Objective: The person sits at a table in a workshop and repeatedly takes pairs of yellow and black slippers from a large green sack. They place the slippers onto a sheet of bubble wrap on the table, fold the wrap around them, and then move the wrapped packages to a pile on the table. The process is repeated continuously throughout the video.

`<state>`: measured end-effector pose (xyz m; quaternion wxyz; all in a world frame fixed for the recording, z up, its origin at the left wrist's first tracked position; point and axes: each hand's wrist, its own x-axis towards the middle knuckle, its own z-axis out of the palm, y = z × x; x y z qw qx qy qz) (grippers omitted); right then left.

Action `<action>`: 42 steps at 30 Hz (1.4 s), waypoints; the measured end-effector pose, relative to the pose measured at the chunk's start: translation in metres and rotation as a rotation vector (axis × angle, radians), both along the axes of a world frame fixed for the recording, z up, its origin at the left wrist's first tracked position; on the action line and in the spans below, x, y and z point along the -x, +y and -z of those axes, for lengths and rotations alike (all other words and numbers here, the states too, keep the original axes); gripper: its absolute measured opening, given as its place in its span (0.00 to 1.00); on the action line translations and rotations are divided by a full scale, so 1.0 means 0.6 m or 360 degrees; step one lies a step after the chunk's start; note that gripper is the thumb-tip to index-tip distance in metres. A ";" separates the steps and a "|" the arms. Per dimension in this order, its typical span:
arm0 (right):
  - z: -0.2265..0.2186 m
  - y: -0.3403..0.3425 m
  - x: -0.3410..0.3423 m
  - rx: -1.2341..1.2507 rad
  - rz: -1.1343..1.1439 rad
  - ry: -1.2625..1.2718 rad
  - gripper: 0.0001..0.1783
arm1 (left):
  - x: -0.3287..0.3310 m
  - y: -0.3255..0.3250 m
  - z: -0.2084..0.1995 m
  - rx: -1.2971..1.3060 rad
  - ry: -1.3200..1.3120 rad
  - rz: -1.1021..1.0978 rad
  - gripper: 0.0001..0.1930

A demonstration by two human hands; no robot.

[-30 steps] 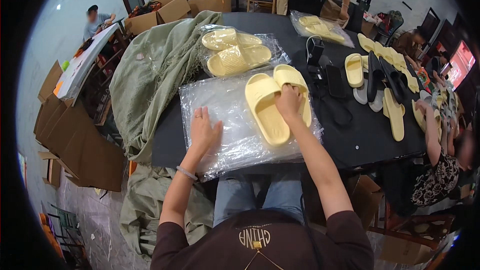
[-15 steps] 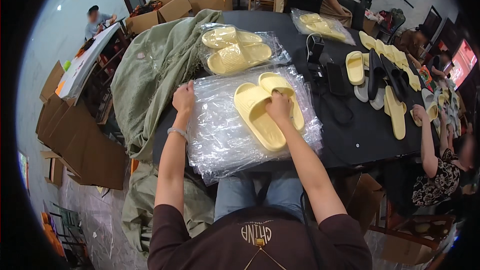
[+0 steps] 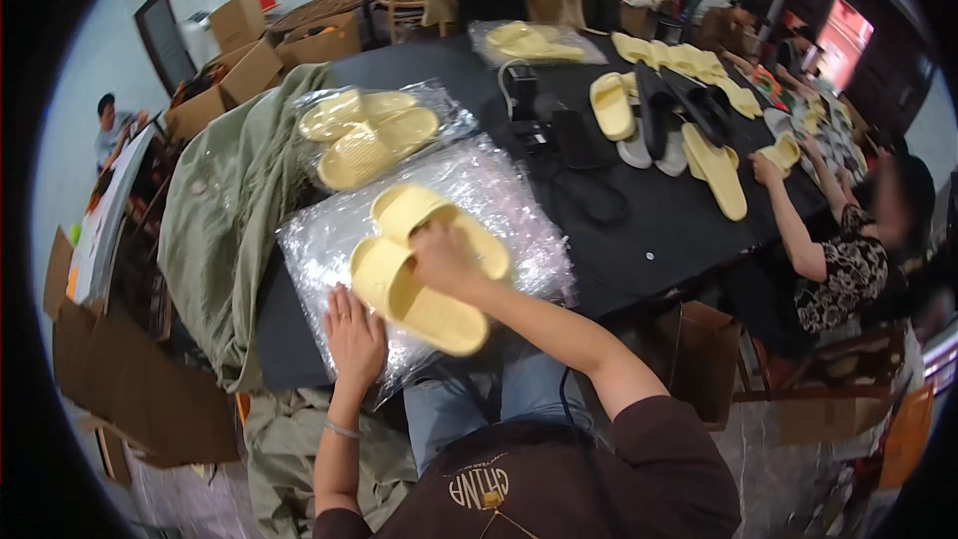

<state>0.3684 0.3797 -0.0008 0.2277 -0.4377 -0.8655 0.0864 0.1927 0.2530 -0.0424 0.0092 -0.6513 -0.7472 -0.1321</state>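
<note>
My right hand is closed around the inner straps of a pair of pale yellow slides, holding the two side by side over a stack of clear plastic bags. Motion smears the hand a little. My left hand lies flat on the near left part of the stack, fingers stretched out, beside the slides. Just beyond the stack rests another yellow pair in a clear bag.
A green sack cloth drapes over the table's left side. Black cables, a dark phone and loose yellow and black slides lie to the right. Co-workers are at the far side and right; one handles a slide. Cardboard boxes stand left.
The slides in my right hand have moved left and nearer to me over the bags. My left hand went from gripping the stack's far left corner to lying flat on its near part.
</note>
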 end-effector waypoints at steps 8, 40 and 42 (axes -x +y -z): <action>0.030 0.105 -0.104 -0.0134 0.0603 0.0257 0.12 | -0.022 0.017 -0.011 -0.0080 -0.0004 0.0068 0.29; 0.098 0.307 -0.876 -0.0166 0.2148 0.0154 0.15 | -0.026 0.009 -0.024 -0.0057 -0.0022 -0.0010 0.29; 0.090 0.325 -0.841 0.0005 0.2233 0.0143 0.16 | -0.019 -0.007 -0.025 -0.0071 -0.0030 -0.0040 0.29</action>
